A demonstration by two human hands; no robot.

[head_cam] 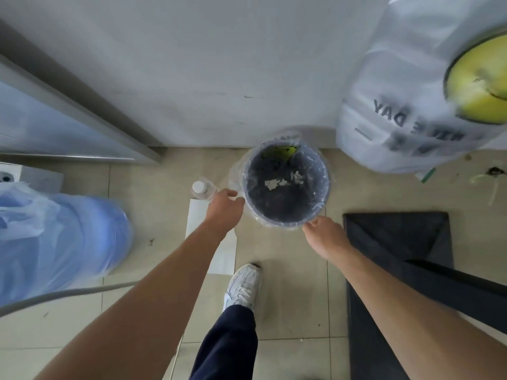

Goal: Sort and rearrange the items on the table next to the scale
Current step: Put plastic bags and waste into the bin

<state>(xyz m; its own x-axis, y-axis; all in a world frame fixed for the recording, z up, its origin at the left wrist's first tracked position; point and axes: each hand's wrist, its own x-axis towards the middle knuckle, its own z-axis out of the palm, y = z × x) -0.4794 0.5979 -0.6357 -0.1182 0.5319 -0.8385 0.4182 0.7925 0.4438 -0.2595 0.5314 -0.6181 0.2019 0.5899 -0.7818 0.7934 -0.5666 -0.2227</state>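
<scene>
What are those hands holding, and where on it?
The bin, at its rim: the right hand pinches the near-right edge; the left hand touches the left edge, grip unclear.
</scene>
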